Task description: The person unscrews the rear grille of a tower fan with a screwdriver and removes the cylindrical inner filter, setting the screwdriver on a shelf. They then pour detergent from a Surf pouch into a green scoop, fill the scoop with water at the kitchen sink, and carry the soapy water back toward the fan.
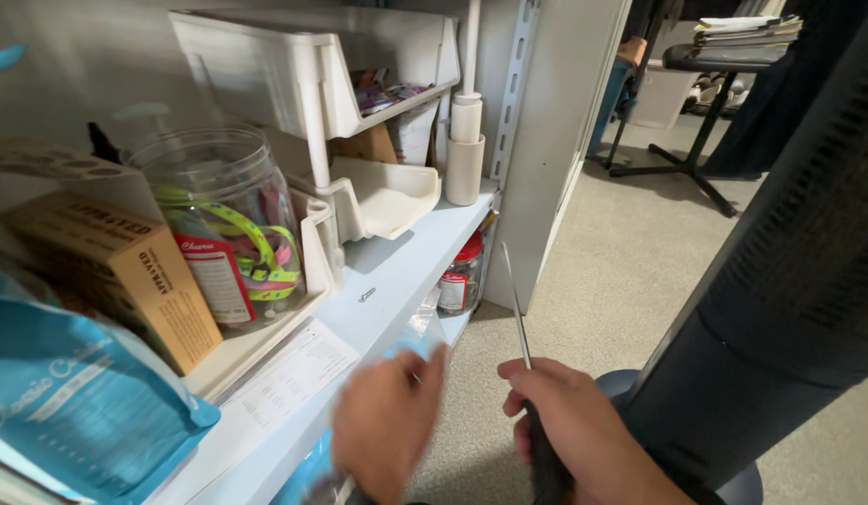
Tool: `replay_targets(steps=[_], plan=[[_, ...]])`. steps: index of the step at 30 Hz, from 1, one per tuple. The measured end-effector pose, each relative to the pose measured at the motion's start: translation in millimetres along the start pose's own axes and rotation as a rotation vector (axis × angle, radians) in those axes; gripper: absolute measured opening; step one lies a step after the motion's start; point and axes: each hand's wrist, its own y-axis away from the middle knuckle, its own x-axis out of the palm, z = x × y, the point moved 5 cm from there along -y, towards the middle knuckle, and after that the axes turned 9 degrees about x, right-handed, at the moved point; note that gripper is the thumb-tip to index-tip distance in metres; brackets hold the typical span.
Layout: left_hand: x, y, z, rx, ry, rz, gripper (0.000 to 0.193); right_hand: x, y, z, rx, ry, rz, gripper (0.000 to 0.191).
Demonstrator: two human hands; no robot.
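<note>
My right hand (574, 425) is closed around the dark handle of a screwdriver (516, 309), whose thin metal shaft points up and slightly left. My left hand (389, 421), blurred by motion, hovers at the front edge of the white shelf (396, 271), with a clear plastic bag partly behind it; whether it grips the bag is unclear. A small loose screw (366, 294) lies on the shelf, above and apart from both hands.
On the shelf stand a clear jar (223, 224) of colourful bands, a brown carton (125, 271), a blue pouch (74, 411), a printed sheet (284, 374) and white stacking bins (312, 75). A red-lidded jar (462, 276) sits on the shelf below. A dark tower fan (789, 281) stands at right.
</note>
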Motion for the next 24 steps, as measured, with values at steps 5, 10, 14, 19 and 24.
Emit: replay_targets(steps=[5, 10, 14, 19, 24], plan=[[42.0, 34.0, -3.7, -0.139, 0.589, 0.31, 0.053, 13.8, -7.6, -6.9, 0.038, -0.294, 0.162, 0.037], [25.4, 36.7, -11.3, -0.026, 0.517, 0.259, 0.046, 40.9, -19.2, 4.6, 0.046, -0.414, 0.344, 0.022], [-14.3, 26.8, -1.5, 0.168, 0.171, -0.049, 0.035, 67.4, -22.0, 24.5, -0.032, -0.361, 0.424, 0.017], [-42.5, 24.4, 18.6, 0.163, -0.029, -0.239, 0.028, 105.7, -30.1, 47.3, -0.071, -0.178, 0.494, 0.023], [-55.9, 7.2, 21.9, 0.256, -0.27, -0.398, 0.025, 135.2, -51.5, 56.2, -0.039, -0.098, 0.53, 0.04]])
